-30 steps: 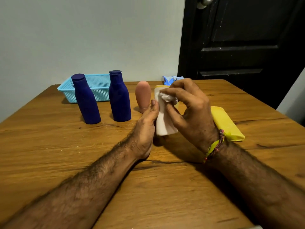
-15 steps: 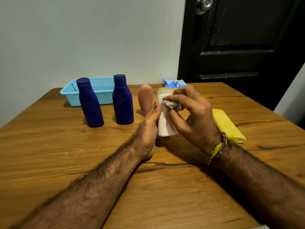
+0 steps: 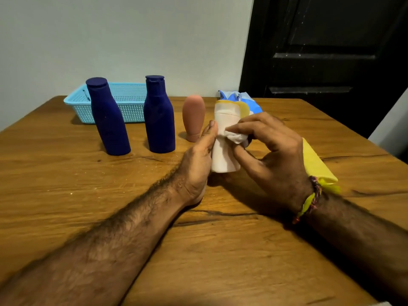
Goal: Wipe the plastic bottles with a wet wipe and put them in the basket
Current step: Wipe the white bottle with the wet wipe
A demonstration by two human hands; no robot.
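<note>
The white bottle (image 3: pixel 225 149) stands upright at the centre of the frame on the wooden table (image 3: pixel 66 195), its long axis vertical and its yellowish cap on top. The left hand (image 3: pixel 196 164) wraps its left flank, thumb up along the side. The right hand (image 3: pixel 273 155) pinches a crumpled wet wipe (image 3: pixel 235 136) against the bottle's upper front. The basket (image 3: pixel 130 102) sits in the upper left, behind the two dark blue bottles (image 3: pixel 108 118), with a pink bottle (image 3: pixel 193 117) just left of the hands. I'd judge the left hand nearer the basket, so the carry runs up and left.
</note>
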